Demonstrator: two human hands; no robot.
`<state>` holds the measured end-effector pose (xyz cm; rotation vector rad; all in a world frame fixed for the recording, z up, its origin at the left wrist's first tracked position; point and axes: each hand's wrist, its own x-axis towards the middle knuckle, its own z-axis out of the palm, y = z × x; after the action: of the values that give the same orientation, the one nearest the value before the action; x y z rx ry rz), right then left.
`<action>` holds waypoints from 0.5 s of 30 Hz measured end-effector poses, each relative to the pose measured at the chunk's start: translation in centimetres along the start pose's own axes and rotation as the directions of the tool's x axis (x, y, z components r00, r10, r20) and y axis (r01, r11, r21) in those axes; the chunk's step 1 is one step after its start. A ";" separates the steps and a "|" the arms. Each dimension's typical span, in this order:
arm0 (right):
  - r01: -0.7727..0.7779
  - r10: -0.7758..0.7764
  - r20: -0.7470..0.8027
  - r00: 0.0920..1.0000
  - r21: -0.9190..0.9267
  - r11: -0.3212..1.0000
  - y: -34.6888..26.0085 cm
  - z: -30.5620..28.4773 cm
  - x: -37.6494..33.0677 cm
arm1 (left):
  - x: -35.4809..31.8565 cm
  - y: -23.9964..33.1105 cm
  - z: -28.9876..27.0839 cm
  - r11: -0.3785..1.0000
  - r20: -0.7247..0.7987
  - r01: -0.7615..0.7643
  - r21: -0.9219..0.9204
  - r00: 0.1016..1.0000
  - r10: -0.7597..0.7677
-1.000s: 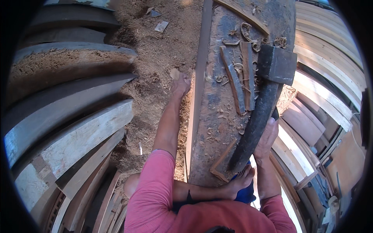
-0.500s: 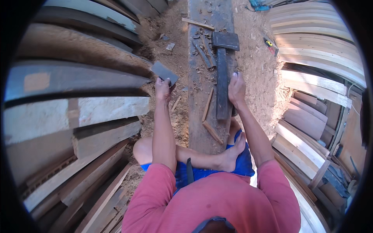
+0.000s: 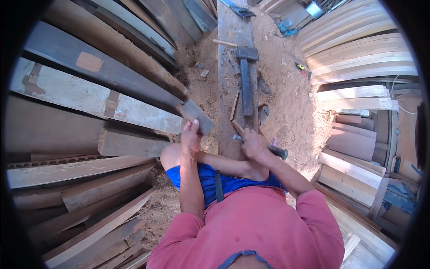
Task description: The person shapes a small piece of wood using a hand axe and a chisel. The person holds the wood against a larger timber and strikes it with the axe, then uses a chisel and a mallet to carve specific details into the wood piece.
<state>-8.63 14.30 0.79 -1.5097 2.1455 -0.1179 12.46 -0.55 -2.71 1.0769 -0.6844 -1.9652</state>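
Observation:
A flat grey rectangular plate [image 3: 197,116] is gripped at its lower edge by my left hand [image 3: 191,138], thumb on top. It is held up left of the plank bench. My right hand [image 3: 256,145] is wrapped round a thick dark cylindrical tool [image 3: 278,152] with a bright metal end showing left of the fist; its middle is hidden by my fingers. This hand is over the bench's near end, close to my crossed leg. On the plank [image 3: 227,94] lies a dark T-shaped block [image 3: 246,89], its wide head at the far end.
Thin wooden strips [image 3: 235,106] and curled shavings lie on the plank. Stacked boards [image 3: 103,102] line the left side, and pale timber [image 3: 358,54] is piled on the right. Sawdust covers the floor, where a yellow-and-black tool [image 3: 302,69] and a teal power tool [image 3: 285,28] lie.
My right hand has drawn back toward me from beside the T-shaped block and now shows the cylindrical tool crosswise in it. My left hand, still with the plate, has come nearer my body.

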 end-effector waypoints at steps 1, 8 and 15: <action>-0.056 0.055 -0.020 0.998 -0.038 0.998 -0.2 0.7 -0.4 | -0.5 -0.9 0.2 0.999 -0.009 0.026 0.028 1.000 -0.026; -0.069 0.068 -0.098 0.993 -0.007 0.998 1.2 0.9 0.0 | -2.4 -3.5 0.2 0.895 0.030 0.186 0.405 0.976 -0.216; -0.036 0.031 0.035 0.999 0.147 0.988 1.4 -3.8 1.2 | -1.5 -3.6 0.4 0.903 0.093 0.195 0.382 0.964 -0.248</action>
<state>-11.87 12.91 3.14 -1.3818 2.0863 -0.2341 11.27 2.69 -4.50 1.2964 -1.0845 -2.1762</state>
